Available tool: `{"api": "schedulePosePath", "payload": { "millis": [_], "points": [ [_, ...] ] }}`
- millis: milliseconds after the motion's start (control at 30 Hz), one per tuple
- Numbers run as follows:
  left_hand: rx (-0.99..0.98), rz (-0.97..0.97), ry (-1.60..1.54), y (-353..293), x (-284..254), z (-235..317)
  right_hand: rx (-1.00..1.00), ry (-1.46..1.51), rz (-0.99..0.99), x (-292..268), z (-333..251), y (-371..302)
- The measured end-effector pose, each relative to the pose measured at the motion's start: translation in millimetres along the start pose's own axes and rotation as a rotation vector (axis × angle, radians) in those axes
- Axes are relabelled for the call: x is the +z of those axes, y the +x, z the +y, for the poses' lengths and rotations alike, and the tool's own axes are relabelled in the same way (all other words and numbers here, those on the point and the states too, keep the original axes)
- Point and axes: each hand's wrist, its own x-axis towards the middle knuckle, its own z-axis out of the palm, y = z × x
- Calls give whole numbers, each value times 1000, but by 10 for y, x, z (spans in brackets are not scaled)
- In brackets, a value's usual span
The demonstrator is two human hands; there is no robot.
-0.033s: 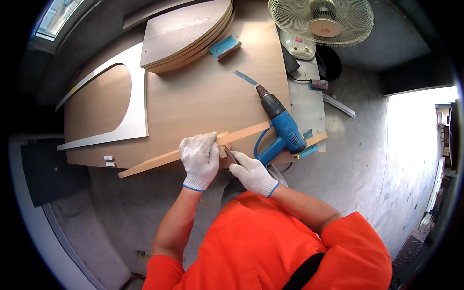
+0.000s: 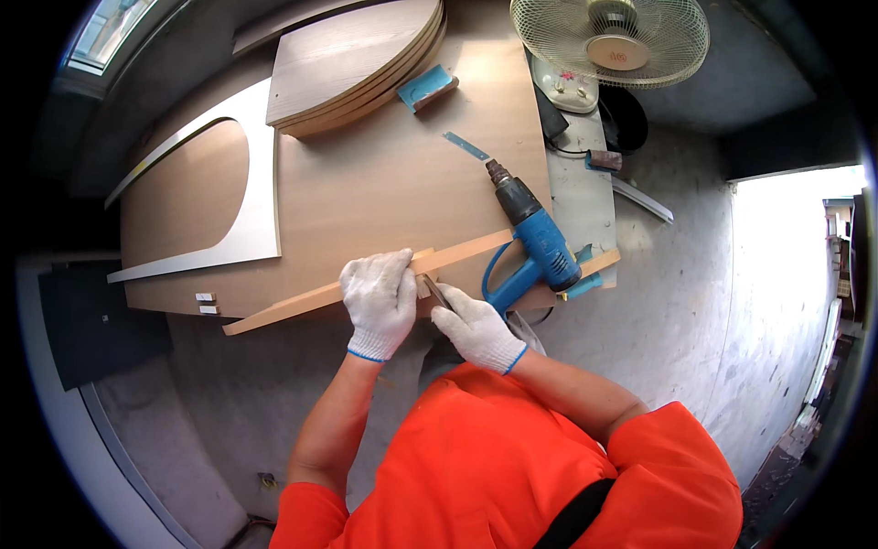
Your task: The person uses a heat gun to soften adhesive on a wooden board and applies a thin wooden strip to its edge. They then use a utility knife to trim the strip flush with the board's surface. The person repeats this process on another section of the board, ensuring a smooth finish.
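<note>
A long, narrow wooden strip lies slantwise along the near edge of the worktable. My left hand, in a white knit glove, is closed over its middle from above. Just right of those fingers, a small pale wood block sits against the strip. A slim, dark, blade-like tool is gripped in my gloved right hand, its tip at the block. Its handle is hidden in the fingers, so its exact kind cannot be told. To the right, a blue heat gun lies across the strip's right part.
On the brown board tabletop are a stack of curved wooden panels, a white cut-out frame, a blue sanding block, a thin metal strip and two small white pieces. A fan stands at the far right.
</note>
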Motion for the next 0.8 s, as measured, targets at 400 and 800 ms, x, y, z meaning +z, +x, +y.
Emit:
{"api": "schedulePosePath", "payload": {
  "millis": [400,800],
  "points": [
    [30,47,-14,-4,89,18,22,74,-5,110,85,62],
    [102,135,-7,2,172,-32,58,197,2,144,56,123]
  ]
}}
